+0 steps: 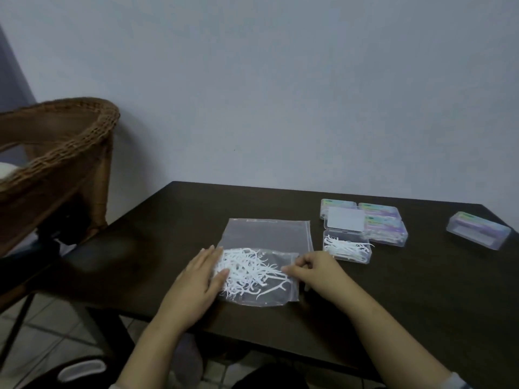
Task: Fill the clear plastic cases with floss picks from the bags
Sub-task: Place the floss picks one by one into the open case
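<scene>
A clear plastic bag (266, 234) lies flat on the dark table (140, 248), with a heap of white floss picks (250, 270) in its near half. My left hand (202, 279) rests flat on the bag's left edge, fingers straight. My right hand (311, 269) has curled fingers and pinches the bag's right edge beside the picks. To the right stands an open clear case (346, 249) holding several white picks, its lid (345, 223) folded back.
Three closed cases (384, 226) with coloured labels sit behind the open one. Another closed case (477, 230) lies near the table's right edge. A wicker chair (56, 164) stands left of the table. The wall is close behind.
</scene>
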